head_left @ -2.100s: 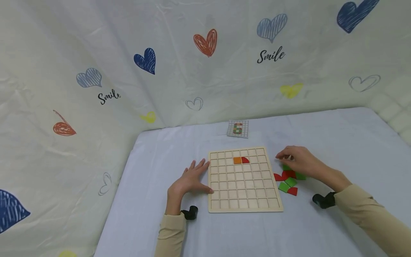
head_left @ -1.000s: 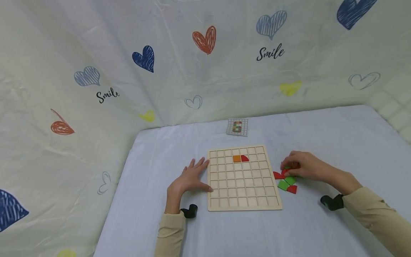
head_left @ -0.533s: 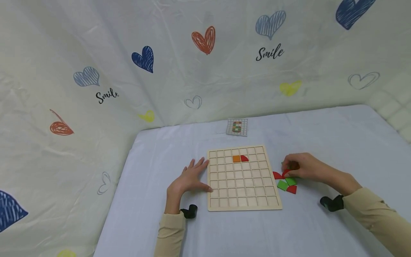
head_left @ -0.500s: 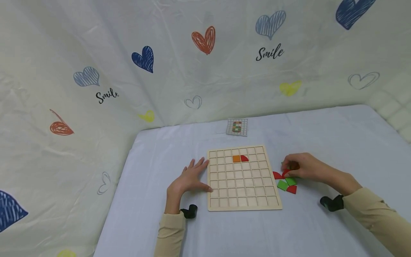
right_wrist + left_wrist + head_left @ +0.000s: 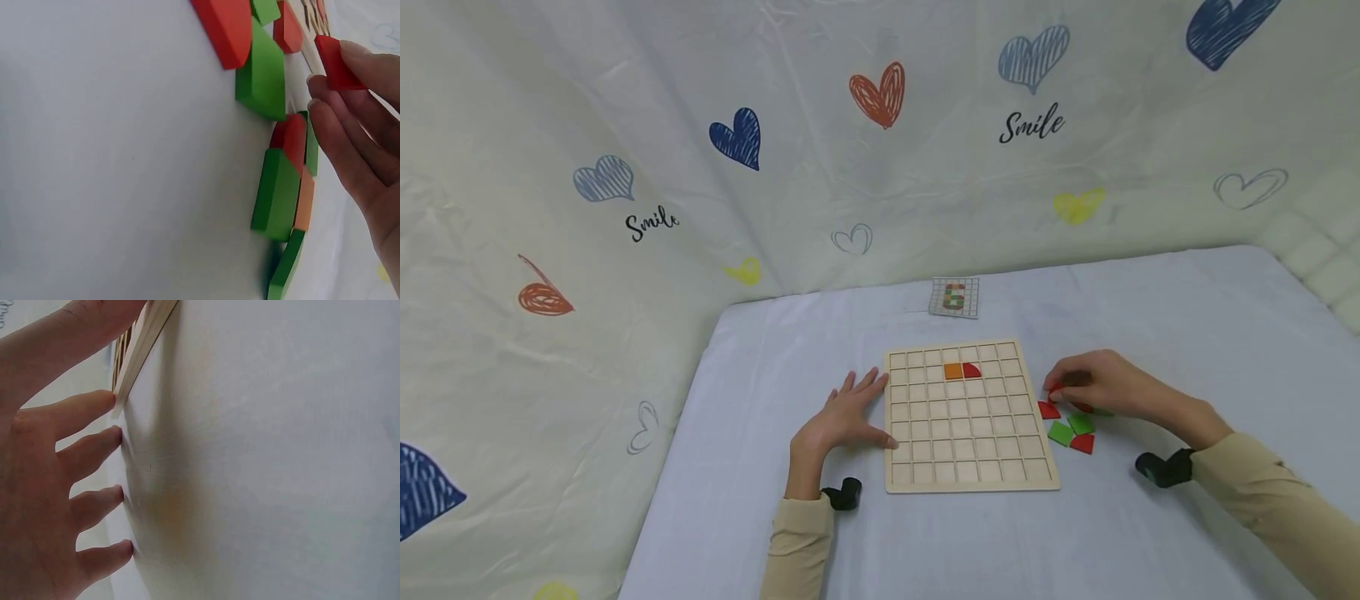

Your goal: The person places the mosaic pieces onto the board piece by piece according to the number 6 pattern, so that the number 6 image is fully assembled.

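Note:
A square wooden grid board (image 5: 973, 490) lies on the white-covered table. An orange square tile (image 5: 953, 371) and a red quarter-circle tile (image 5: 972, 370) sit side by side in its upper cells. My left hand (image 5: 842, 417) rests with fingers spread, thumb and index finger touching the board's left edge. To the right of the board, my right hand (image 5: 1101, 383) pinches another red tile (image 5: 337, 62) between thumb and fingers, lifted above the loose pieces. Below that hand lie a green tile (image 5: 1061, 433), a red tile (image 5: 1082, 443) and several others, partly hidden.
A small card (image 5: 937, 305) with a coloured grid pattern lies behind the board. In the right wrist view, green tiles (image 5: 275, 194) and an orange tile (image 5: 304, 199) stand close together on the cloth. A patterned curtain (image 5: 805, 200) hangs behind the table.
My right hand has taken a red tile from the loose pieces, lifting it and shifting left towards the board. My left hand has stayed at the board's edge.

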{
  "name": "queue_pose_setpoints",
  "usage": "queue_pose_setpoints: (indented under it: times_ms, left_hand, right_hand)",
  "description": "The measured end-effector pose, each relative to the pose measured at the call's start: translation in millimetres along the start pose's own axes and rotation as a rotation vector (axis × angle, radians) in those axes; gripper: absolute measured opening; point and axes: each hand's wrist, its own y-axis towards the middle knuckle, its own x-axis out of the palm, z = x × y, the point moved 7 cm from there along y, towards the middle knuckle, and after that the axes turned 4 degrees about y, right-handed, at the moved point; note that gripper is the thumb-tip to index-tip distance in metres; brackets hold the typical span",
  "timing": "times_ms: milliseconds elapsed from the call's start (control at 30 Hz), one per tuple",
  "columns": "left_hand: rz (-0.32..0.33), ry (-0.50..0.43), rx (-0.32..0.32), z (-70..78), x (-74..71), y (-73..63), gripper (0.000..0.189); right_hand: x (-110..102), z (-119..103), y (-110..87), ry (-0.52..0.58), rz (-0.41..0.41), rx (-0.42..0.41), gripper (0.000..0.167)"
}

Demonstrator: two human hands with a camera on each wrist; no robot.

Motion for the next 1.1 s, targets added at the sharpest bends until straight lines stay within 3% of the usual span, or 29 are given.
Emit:
queue_pose_setpoints:
  times_ms: [333,700,1100]
  left_hand:
    - [-0.007,-0.002,-0.005,0.8,-0.4,-0.9,0.108]
    - [-0.005,-0.012,-0.004,2.4,-1.8,-1.7,0.107]
    - [-0.008,-0.004,-0.01,3.2,-1.9,-2.0,0.107]
  right_hand:
    - [5,-18,16.7,-0.015,0.013,-0.063,0.014]
    - [13,-29,34.8,0.004,0.026,-0.045,0.009]
    - [23,-46,56.4,-0.028,0.029,-0.129,0.01]
